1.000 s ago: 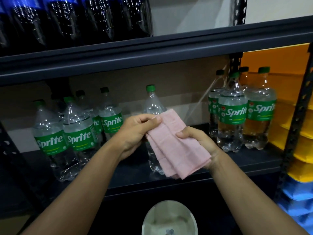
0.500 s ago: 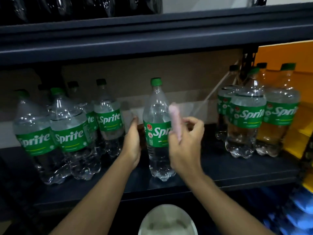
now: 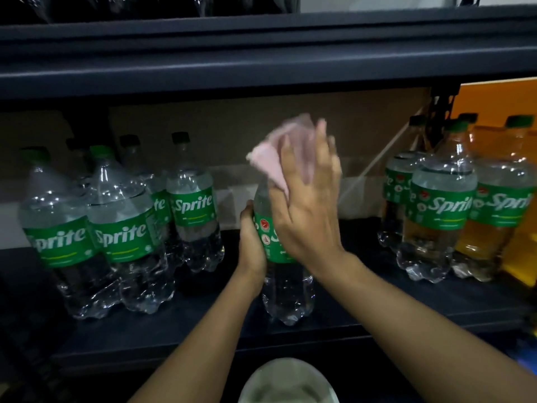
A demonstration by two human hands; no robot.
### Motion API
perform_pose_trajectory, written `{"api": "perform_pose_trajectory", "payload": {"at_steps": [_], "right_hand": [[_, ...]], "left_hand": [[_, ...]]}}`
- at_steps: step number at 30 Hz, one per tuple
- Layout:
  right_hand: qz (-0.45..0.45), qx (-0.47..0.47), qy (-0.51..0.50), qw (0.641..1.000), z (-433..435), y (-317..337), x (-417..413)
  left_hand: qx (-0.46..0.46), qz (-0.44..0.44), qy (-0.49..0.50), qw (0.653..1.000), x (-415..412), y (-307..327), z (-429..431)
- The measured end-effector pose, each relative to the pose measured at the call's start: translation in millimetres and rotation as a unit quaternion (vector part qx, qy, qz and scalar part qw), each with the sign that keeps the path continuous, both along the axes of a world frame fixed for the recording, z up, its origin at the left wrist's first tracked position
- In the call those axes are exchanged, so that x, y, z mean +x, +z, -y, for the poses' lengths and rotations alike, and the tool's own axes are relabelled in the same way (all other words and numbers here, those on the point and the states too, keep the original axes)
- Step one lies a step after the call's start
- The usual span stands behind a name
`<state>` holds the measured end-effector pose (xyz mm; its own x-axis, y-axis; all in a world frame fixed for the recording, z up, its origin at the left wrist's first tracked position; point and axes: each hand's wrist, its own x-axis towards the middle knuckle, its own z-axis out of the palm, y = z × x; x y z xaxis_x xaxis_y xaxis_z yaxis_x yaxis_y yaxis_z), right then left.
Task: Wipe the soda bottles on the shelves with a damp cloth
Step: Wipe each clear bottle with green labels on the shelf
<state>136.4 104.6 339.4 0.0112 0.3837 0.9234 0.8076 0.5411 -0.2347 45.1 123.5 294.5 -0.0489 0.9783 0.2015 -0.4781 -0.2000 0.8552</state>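
My left hand curled round the middle Sprite bottle, my right hand flat-fingered, pink cloth against its neck.

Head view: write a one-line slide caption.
Right hand presses a pink cloth over the top of a Sprite bottle that the left hand steadies on the shelf.

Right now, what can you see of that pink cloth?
The pink cloth looks like soft fabric, bunched and blurred by motion. It lies over the neck and shoulder of the middle Sprite bottle, hiding its cap, pressed there by the right hand, fingers straight. One crumpled corner sticks out to the left.
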Motion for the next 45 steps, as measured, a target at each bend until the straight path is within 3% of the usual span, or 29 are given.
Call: {"api": "perform_pose_trajectory", "payload": {"at_steps": [9,12,16,22,26,29,32,37,45], "right_hand": [[0.138,-0.126,0.013,0.982,1.9,80.3,5.7],[0.052,-0.139,0.095,0.984,5.1,80.9,4.8],[-0.044,-0.090,0.083,0.992,11.6,60.1,-7.0],[-0.065,-0.046,-0.005,0.997,28.3,-24.7,-21.5],[-0.109,-0.031,0.000,0.994,35.9,-111.8,-25.2],[-0.118,-0.085,0.009,0.989,47.7,-166.6,-24.0],[-0.140,-0.178,0.047,0.973,58.1,-180.8,-21.0],[-0.119,-0.127,0.101,0.980,53.9,-150.0,-6.7],[-0.185,-0.092,0.137,0.969,41.5,-0.3,0.2]], "left_hand": [[-0.024,-0.063,-0.003,0.998,-3.3,-1.0,6.0],[-0.018,-0.082,-0.008,0.996,-2.2,0.0,9.7],[-0.013,-0.050,-0.008,0.999,-2.4,0.2,9.0],[0.016,-0.007,-0.038,0.999,-3.4,-6.4,-2.4],[-0.018,0.047,-0.062,0.997,1.2,-5.7,-4.1],[-0.036,-0.005,-0.013,0.999,1.0,-5.3,0.3],[-0.033,-0.049,0.020,0.998,-2.5,-7.9,2.4],[-0.032,-0.053,-0.017,0.998,-6.4,-7.9,2.7],[-0.026,-0.134,-0.065,0.988,-21.0,2.1,23.8]]}}
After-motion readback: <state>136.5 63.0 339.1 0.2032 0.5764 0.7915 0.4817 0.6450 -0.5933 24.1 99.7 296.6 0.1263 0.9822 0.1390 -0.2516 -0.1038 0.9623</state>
